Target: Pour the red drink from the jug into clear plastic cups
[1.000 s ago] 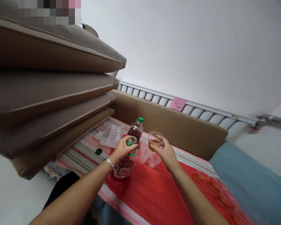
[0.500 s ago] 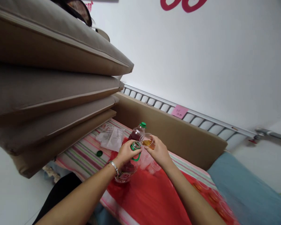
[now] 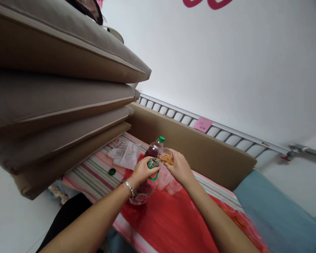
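My left hand is wrapped round the neck of a large clear bottle that stands uncapped on red plastic. Amber liquid lies in a clear plastic cup, which my right hand grips by its side. The cup is tilted, its rim just above the bottle's open mouth. Behind it stands a second bottle with dark red drink and a green cap. A loose green cap lies to the left on the striped cloth. Beneath my right hand are clear plastic cups.
Thick grey-brown cushions are stacked high at the left. A brown board and a radiator close off the back. A plastic bag lies behind the cap. More filled cups stand at lower right.
The cup in my right hand has tipped further toward the mouth of the bottle. My left hand keeps its hold on the bottle's neck.
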Available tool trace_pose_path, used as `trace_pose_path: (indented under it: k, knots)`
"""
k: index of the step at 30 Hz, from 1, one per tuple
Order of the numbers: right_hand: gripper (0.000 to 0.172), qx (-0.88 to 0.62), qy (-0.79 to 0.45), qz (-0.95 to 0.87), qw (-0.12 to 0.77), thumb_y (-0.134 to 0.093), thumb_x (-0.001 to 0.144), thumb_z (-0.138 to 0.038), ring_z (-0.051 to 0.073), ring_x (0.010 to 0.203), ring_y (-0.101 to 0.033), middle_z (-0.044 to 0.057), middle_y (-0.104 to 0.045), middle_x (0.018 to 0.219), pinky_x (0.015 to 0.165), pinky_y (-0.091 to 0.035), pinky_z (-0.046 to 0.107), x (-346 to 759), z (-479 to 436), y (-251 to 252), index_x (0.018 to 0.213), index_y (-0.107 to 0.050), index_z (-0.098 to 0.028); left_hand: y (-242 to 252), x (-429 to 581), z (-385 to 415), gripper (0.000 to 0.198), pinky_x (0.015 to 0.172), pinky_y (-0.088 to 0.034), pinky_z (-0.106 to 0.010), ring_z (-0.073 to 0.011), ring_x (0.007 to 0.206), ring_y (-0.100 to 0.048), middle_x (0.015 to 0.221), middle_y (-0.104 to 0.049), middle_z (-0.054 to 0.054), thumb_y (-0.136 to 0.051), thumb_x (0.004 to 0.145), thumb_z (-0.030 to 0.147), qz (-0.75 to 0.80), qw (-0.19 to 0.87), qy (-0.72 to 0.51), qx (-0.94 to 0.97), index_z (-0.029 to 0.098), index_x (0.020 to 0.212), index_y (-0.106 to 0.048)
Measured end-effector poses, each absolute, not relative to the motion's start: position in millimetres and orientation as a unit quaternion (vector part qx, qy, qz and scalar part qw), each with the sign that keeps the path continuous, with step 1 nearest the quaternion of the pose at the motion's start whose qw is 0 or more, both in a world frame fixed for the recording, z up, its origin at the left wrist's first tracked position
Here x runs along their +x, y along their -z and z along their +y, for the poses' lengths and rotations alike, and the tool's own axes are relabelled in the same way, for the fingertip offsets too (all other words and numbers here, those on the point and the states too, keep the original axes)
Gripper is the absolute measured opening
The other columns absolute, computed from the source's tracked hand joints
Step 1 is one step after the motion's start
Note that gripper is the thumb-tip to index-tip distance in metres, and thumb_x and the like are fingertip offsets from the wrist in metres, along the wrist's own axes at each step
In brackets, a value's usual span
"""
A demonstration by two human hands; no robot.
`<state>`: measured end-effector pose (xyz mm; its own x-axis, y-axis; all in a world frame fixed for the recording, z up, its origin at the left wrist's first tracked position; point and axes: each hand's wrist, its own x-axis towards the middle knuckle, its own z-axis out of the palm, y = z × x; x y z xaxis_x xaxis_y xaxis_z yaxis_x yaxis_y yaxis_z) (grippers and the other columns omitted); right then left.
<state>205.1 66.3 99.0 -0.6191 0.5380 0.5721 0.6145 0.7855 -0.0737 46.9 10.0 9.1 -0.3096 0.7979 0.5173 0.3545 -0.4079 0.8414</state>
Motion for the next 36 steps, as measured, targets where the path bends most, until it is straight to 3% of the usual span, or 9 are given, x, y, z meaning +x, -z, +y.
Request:
trace_pose_path:
  k: [22,36]
  knots:
    - [0.053,-0.288,0.160,-0.901,0.284,-0.053,0.073,-0.014,0.029,0.107,-0.055,0.013,-0.060,0.117,0.091,-0.047,0.045,205,64,-120,0.126,-0.049,-0.018,-10,47,8,0.038,0.085,-0.050,-0.034,-0.0218,0.091,-0.066,0.100,-0.072,-0.004,-0.074,0.068,0.035,0.520,0.184,-0.625,0.552,0.021,0.102,-0.066]
    - [0.052,-0.237,0.269,-0.903,0.238,-0.050,0.077,-0.010,0.032,0.118,-0.049,0.019,-0.056,0.126,0.095,-0.044,0.046,198,55,-127,0.129,-0.051,-0.010,-7,47,9,0.039,0.085,-0.050,-0.034,-0.0224,0.092,-0.065,0.101,-0.072,-0.005,-0.074,0.068,0.036,0.522,0.174,-0.624,0.555,0.021,0.103,-0.066]
